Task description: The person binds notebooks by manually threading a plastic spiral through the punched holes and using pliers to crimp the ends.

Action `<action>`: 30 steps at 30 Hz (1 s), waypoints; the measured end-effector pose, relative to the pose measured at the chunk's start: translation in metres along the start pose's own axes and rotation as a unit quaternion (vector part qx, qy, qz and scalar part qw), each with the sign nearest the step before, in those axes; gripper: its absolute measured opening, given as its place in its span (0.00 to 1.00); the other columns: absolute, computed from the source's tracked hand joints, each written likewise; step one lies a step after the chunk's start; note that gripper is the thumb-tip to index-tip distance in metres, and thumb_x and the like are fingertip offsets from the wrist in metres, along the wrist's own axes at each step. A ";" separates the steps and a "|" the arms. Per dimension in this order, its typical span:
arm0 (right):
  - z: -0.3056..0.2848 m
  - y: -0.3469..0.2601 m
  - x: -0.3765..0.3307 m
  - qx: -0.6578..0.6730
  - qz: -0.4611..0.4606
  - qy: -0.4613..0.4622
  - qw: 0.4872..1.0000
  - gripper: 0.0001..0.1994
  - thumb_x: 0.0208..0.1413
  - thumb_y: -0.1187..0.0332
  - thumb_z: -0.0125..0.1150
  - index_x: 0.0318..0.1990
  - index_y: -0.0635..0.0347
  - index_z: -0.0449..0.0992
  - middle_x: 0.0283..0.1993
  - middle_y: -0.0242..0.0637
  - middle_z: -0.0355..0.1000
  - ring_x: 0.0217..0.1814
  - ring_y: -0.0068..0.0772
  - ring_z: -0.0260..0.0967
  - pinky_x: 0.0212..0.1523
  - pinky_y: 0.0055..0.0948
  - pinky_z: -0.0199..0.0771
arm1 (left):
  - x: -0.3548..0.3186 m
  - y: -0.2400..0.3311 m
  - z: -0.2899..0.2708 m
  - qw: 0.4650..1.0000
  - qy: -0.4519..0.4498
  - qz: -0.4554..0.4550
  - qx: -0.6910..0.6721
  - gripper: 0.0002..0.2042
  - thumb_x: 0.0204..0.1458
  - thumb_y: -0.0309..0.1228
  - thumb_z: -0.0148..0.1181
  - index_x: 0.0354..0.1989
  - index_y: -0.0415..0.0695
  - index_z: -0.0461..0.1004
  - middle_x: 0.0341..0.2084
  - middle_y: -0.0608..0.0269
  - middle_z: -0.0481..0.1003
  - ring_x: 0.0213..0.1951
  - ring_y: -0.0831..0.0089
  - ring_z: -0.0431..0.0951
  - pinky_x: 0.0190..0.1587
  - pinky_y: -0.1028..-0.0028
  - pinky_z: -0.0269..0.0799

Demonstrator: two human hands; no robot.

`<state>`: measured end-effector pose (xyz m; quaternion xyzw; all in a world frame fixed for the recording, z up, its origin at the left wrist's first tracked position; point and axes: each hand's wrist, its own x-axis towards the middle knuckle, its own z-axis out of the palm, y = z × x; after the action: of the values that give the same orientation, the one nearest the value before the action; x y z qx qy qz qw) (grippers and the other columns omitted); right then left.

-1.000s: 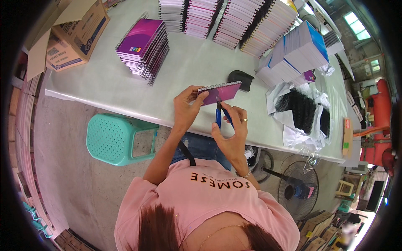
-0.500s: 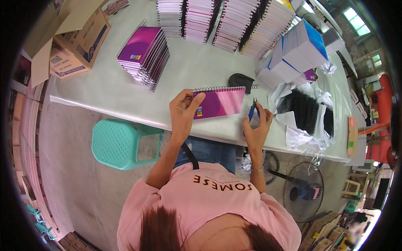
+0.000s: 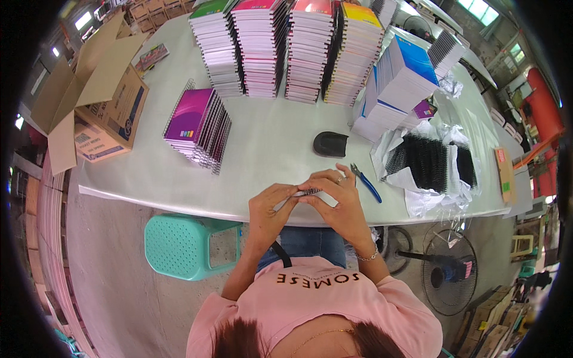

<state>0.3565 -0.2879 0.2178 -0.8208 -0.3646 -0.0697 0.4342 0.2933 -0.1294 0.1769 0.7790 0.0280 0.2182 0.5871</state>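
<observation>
Just left of the pliers [image 3: 367,184], a person's two hands meet over a spiral notebook [image 3: 307,192], which is turned nearly edge-on and mostly hidden by fingers. The left hand [image 3: 271,209] is nearly closed, pinching one end between thumb and fingertips. The right hand [image 3: 335,196], nearest the pliers, is curled, its thumb and fingertips closed on the coil side. The blue-handled pliers lie loose on a pale table [image 3: 268,143]. Beyond them and slightly left sits a rounded black object [image 3: 331,144]; to their right, black coils [image 3: 424,164] rest on crumpled white paper [image 3: 415,200]. Farther beyond the pliers rise four tall notebook stacks [image 3: 259,53] with green, pink, red and yellow tops. Well left of them are a purple notebook pile [image 3: 200,128] and an open carton [image 3: 122,113].
</observation>
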 end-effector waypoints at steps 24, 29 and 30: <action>0.021 0.018 0.006 -0.063 -0.064 0.110 0.990 0.14 0.54 0.80 0.57 0.47 0.56 0.76 0.44 0.32 0.73 0.49 0.33 0.70 0.66 0.46 0.47 | 0.024 0.009 0.012 1.000 0.018 0.007 -0.013 0.07 0.54 0.22 0.62 0.40 0.35 0.78 0.34 0.57 0.76 0.34 0.72 0.77 0.38 0.76 0.73; 0.015 0.012 0.003 -0.042 -0.002 0.097 0.994 0.16 0.57 0.73 0.57 0.53 0.51 0.76 0.53 0.38 0.69 0.58 0.41 0.63 0.65 0.45 0.48 | 0.025 -0.001 0.015 0.999 0.044 0.025 0.008 0.05 0.57 0.22 0.58 0.40 0.36 0.76 0.34 0.61 0.74 0.36 0.79 0.72 0.40 0.78 0.68; 0.015 0.008 0.001 -0.036 0.019 0.103 0.994 0.16 0.58 0.70 0.57 0.54 0.50 0.75 0.56 0.40 0.67 0.60 0.43 0.61 0.65 0.45 0.48 | 0.024 -0.008 0.013 0.998 0.048 0.036 0.021 0.06 0.58 0.21 0.57 0.42 0.36 0.75 0.35 0.62 0.73 0.37 0.79 0.71 0.41 0.78 0.67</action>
<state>0.3593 -0.2786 0.2040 -0.8312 -0.2991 -0.1585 0.4411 0.3213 -0.1318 0.1735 0.7802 0.0326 0.2760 0.5604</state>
